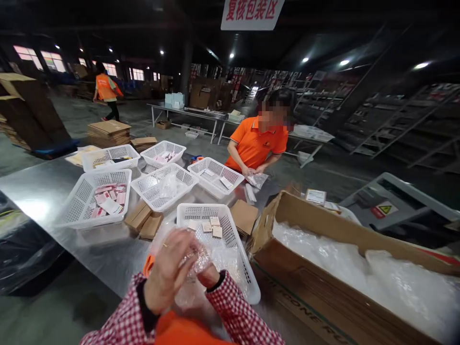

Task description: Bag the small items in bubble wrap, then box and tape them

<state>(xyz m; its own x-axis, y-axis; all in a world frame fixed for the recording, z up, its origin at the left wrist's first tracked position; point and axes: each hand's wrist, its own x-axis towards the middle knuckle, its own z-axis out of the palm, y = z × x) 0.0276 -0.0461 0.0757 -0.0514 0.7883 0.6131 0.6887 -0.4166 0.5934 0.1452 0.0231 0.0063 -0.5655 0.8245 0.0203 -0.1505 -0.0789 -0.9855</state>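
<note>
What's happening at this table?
The person's left hand and right hand hold a piece of bubble wrap over a white basket with a few small boxes in it. Across the table, a co-worker handles a clear plastic bag. A long carton of clear wrap stands to the right.

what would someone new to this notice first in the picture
Probably the bright orange polo shirt of the co-worker across the metal table, and the long brown cardboard box at the right, heaped with clear plastic wrap. Close in front, two bare hands hold crinkled clear bubble wrap over a white perforated plastic basket.
</note>
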